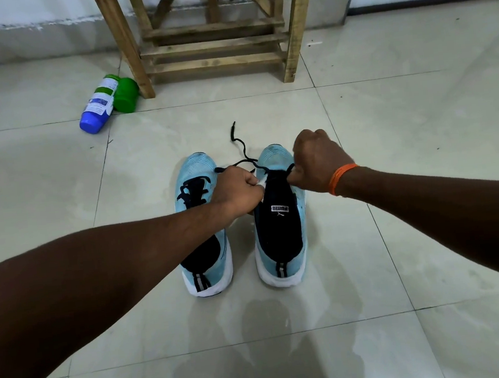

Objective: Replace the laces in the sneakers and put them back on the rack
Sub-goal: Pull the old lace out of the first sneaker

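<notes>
Soft even light, sharp, wide-angle bowed edges.

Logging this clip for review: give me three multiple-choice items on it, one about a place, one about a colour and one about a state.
1. Where does the bottle lie relative to the rack?
A. on its shelf
B. on the floor by its left leg
C. behind it

2. What colour is the band on the right wrist?
A. orange
B. green
C. white

3. What is the right hand doing?
A. lying flat on the floor
B. holding the bottle
C. gripping the black lace

Key:
1 B: the bottle lies on its side on the tiles beside that leg.
2 A: an orange band circles the wrist.
3 C: the lace runs into its curled fingers.
</notes>
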